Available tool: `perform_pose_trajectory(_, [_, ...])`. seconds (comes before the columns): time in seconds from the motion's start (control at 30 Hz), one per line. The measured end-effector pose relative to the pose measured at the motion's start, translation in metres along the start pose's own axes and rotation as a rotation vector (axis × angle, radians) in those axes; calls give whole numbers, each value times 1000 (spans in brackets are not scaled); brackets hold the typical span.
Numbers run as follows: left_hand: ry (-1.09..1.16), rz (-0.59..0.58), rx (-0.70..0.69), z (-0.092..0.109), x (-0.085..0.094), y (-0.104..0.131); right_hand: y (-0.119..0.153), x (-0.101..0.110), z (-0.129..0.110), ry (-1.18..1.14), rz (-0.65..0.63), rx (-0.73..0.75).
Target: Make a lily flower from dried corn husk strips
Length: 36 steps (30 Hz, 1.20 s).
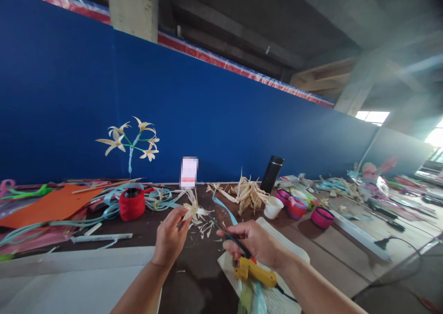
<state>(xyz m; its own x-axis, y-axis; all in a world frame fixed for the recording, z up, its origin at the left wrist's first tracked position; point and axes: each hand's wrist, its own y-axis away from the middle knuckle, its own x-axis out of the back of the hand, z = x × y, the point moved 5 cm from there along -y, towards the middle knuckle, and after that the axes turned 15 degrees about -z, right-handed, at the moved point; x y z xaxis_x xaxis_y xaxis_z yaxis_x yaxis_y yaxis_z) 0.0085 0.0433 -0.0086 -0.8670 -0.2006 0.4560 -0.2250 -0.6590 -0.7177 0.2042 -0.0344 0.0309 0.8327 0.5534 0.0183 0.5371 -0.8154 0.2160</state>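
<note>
Between the fingertips of my left hand [174, 231] is a cream artificial flower [194, 211] with pointed petals that look like dried husk. My right hand [254, 240] is closed around black-handled scissors [238, 245], whose dark blades point left toward the flower and end close to its petals. Whether the blades touch it I cannot tell. Cream scraps [206, 228] lie on the brown table below the flower. Under my right wrist a yellow glue gun [254, 271] rests on a printed sheet [285, 300].
A flower spray [130, 159] stands at the back left behind a red-wrapped roll [132, 205]. Dried husks [249, 195], a black bottle [272, 173], a white cup [273, 208] and pink containers [322, 217] sit right of centre. White paper [79, 277] covers the front left; a power strip [360, 234] lies right.
</note>
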Motion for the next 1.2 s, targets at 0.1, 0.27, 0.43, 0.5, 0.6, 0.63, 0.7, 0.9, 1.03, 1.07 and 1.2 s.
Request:
perform_pose_trajectory(0.1, [-14, 1, -1, 0, 0, 0, 0, 1, -1, 30, 26, -11])
perform_pose_trajectory(0.27, [-10, 25, -24, 0, 1, -1, 0, 1, 0, -16, 5, -35])
perform_pose_trajectory(0.43, [-5, 15, -31, 1, 0, 0, 0, 2, -2, 0, -4, -18])
perform_pose_trajectory(0.5, [1, 18, -31, 1, 1, 0, 0, 3, 0, -16, -3, -28])
perform_pose_trajectory(0.6, [15, 16, -38, -1, 0, 1, 0, 3, 1, -28, -9, -37])
perform_pose_trajectory(0.63, [20, 11, -41, -2, 0, 1, 0, 3, 1, -19, -9, -36])
perform_pose_trajectory(0.7, [27, 2, -44, -3, -1, 1, 0, 3, 2, 0, -4, -32])
perform_pose_trajectory(0.9, [10, -4, -39, -5, -3, 2, 1, 3, 2, 4, -12, -19])
perform_pose_trajectory(1.03, [16, 4, -42, -4, -2, 1, 1, 2, 1, 14, -22, -10])
perform_pose_trajectory(1.07, [19, -1, -37, -4, -3, 1, 1, 2, 1, 32, -18, -11])
perform_pose_trajectory(1.2, [10, -26, -22, -4, -3, 0, 1, 2, -1, 86, -18, 1])
